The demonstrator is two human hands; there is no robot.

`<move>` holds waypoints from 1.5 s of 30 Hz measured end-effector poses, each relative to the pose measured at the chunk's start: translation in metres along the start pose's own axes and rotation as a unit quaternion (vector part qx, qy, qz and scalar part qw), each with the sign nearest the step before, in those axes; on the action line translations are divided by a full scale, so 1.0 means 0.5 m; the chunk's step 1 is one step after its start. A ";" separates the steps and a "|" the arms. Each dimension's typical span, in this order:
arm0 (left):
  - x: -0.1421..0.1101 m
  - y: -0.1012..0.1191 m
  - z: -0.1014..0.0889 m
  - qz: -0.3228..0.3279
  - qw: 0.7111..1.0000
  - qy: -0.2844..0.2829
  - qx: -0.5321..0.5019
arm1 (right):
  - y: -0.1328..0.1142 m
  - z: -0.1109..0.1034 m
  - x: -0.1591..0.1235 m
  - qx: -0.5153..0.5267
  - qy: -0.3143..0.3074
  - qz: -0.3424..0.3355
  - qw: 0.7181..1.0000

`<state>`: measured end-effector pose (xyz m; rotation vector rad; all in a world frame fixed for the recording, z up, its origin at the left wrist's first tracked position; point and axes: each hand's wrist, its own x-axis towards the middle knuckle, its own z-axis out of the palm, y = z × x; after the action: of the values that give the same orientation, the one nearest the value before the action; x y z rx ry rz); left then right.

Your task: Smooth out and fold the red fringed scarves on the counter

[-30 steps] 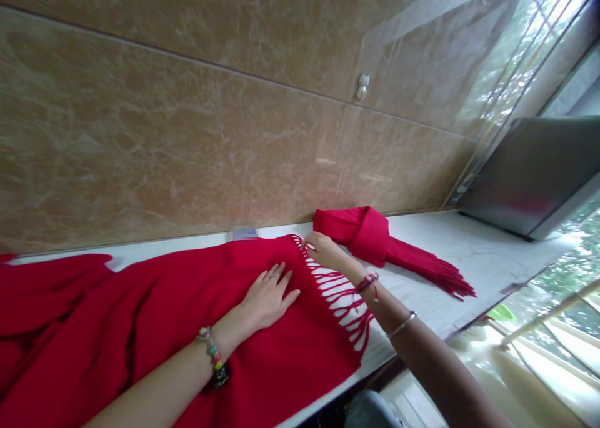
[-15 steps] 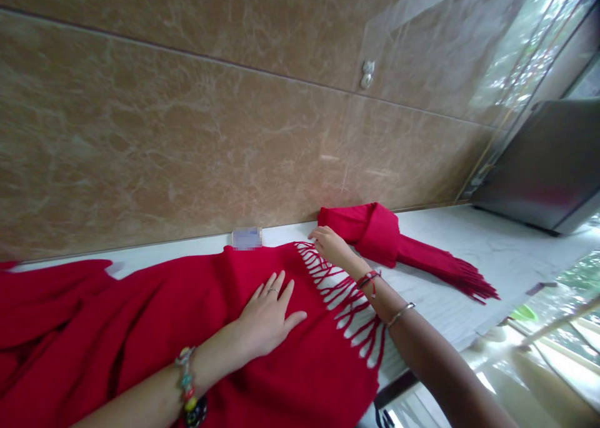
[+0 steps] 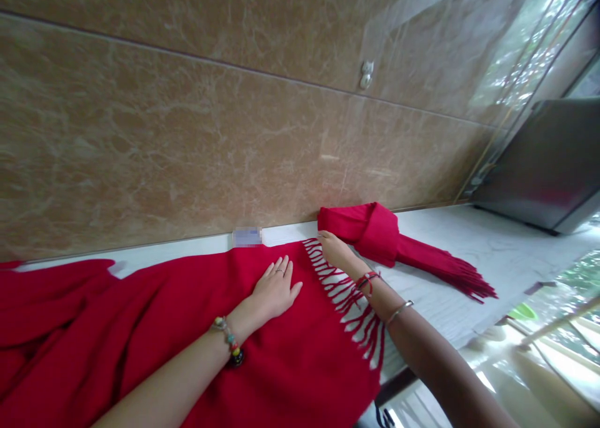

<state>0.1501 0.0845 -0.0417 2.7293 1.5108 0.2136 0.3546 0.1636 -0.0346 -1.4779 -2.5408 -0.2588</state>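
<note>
A wide red scarf (image 3: 154, 328) lies spread over a white counter (image 3: 473, 259), its fringed end (image 3: 356, 309) toward the right. My left hand (image 3: 276, 288) rests flat on the cloth, fingers spread, just left of the fringe. My right hand (image 3: 335, 250) lies on the far end of the fringe, fingers extended and close together, apparently holding nothing. A second red scarf (image 3: 375, 231), folded and knotted with its tassels trailing right, sits just beyond my right hand against the wall.
A brown marble-tiled wall (image 3: 210, 122) rises right behind the counter, with a small hook (image 3: 365, 75) on it. A grey metal appliance (image 3: 548, 165) stands at the counter's far right by a window. The counter's front edge (image 3: 407, 372) runs under my right forearm.
My left hand slid a little farther along the scarf toward the wall. My right hand shifted slightly right over the fringe top and flattened. The view tilted slightly.
</note>
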 end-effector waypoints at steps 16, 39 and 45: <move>-0.054 0.005 -0.012 -0.028 0.999 -0.017 -0.013 | -0.022 -0.046 -0.086 0.031 0.045 -0.005 0.999; -0.048 -0.004 -0.005 -0.018 0.999 -0.009 -0.037 | -0.098 -0.054 -0.200 0.065 -0.071 -0.074 0.993; -0.037 -0.003 -0.002 -0.018 0.999 0.006 -0.030 | 0.006 -0.043 -0.241 0.046 -0.002 0.056 0.997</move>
<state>0.1391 0.0697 -0.0431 2.6557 1.5297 0.2698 0.4172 0.0591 -0.0439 -1.5791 -2.4277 -0.1208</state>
